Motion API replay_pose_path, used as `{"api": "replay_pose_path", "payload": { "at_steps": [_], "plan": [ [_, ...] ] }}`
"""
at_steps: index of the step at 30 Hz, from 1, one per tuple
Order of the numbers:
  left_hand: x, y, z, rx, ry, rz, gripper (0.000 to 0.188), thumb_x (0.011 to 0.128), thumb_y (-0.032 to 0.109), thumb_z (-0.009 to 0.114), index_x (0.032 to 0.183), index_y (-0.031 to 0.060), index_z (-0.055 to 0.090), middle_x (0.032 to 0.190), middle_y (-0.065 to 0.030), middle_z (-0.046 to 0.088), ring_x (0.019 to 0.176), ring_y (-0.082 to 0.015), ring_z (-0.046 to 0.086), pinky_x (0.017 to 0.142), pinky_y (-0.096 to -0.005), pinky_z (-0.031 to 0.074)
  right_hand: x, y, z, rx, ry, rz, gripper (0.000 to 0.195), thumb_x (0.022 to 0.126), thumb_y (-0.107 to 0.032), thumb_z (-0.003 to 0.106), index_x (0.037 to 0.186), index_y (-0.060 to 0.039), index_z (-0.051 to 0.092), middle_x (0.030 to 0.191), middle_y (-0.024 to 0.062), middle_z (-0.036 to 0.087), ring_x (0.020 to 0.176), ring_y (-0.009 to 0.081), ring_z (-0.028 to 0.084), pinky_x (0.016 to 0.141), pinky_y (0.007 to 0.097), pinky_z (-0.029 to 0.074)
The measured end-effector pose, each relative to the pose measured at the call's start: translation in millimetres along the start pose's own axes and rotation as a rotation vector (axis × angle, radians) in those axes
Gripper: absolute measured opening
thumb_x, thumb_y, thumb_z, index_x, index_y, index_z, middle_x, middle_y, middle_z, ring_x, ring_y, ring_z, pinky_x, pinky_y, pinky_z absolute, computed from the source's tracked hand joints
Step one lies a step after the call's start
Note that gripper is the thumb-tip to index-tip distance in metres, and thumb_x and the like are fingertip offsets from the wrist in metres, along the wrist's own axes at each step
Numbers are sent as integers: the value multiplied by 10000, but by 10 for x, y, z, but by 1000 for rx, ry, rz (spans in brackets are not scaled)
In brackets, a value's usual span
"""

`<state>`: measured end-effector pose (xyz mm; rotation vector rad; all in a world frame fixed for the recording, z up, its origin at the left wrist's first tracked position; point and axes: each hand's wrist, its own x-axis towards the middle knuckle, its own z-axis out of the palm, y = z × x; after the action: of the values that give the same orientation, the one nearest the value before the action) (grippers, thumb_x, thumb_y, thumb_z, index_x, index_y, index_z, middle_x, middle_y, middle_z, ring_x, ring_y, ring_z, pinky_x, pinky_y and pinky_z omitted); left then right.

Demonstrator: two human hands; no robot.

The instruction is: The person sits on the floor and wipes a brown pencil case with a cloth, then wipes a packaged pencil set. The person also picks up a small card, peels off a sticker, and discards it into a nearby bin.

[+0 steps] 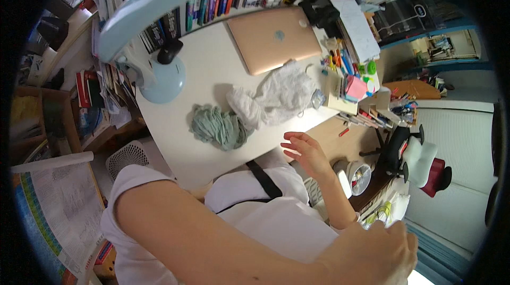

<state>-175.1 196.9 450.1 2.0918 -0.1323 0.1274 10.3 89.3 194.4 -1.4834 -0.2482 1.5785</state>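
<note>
My left arm crosses in front of my chest, and my left hand is close to the camera at the lower right. Its fingers are curled with the knuckles facing up; what lies under them is hidden. My right hand hovers by the desk's front edge, fingers apart and nothing in them. Nearest to it on the white desk lies a crumpled white fluffy cloth item. A bunched grey-green cloth touches its left side. Behind the white item rests a closed rose-gold laptop.
A light-blue desk lamp stands at the left, its arm arching overhead, with a black mouse on its base. Stationery crowds the desk's right end. Books line the back. A waste bin and office chair are to the right.
</note>
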Motion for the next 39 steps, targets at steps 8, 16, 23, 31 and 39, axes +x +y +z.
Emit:
{"api": "replay_pose_path", "payload": {
  "at_steps": [8, 16, 23, 31, 39],
  "plan": [
    [535, 54, 873, 469, 589, -148, 226, 750, 198, 656, 897, 29, 624, 939, -120, 583, 841, -226, 560, 746, -468, 491, 67, 223, -319, -668, 147, -203, 459, 830, -214, 673, 1218, -20, 523, 1209, 155, 507, 1031, 210, 569, 820, 294, 490],
    [-302, -2015, 1052, 381, 446, -1274, 1045, 692, 256, 769, 1473, 58, 104, 1461, -269, 244, 1356, -394, 248, 1091, -430, 275, 1138, 331, -176, -1464, 111, -488, 787, 722, -278, 733, 1396, -308, 327, 1230, 227, 436, 962, 369, 586, 762, 434, 515],
    [-624, -3194, 2000, 449, 985, -1185, 921, 695, 297, 751, 1451, 85, 269, 1488, -259, 146, 1352, -417, 188, 1082, -494, 234, 2241, -84, 63, -416, 7, -726, 586, 739, -169, 641, 1243, -16, 384, 963, 218, 564, 844, 380, 581, 735, 451, 480],
    [-911, -4309, 2042, 1127, 1105, -905, 346, 834, 348, 620, 1051, 78, 627, 1104, -134, 582, 941, -314, 559, 762, -492, 469, 1303, -266, -1367, -550, -516, -882, 321, 653, -263, 678, 602, 30, 560, 526, 137, 504, 532, 253, 506, 536, 399, 405],
    [2159, -4488, 2622, 647, 1032, -477, 316, 874, 375, 533, 927, 73, 608, 953, -94, 554, 815, -267, 531, 675, -430, 431, 1112, 787, -3345, -760, -412, -362, 197, 637, -151, 648, 755, 8, 651, 679, 131, 653, 618, 227, 625, 565, 378, 484]
  ]
}}
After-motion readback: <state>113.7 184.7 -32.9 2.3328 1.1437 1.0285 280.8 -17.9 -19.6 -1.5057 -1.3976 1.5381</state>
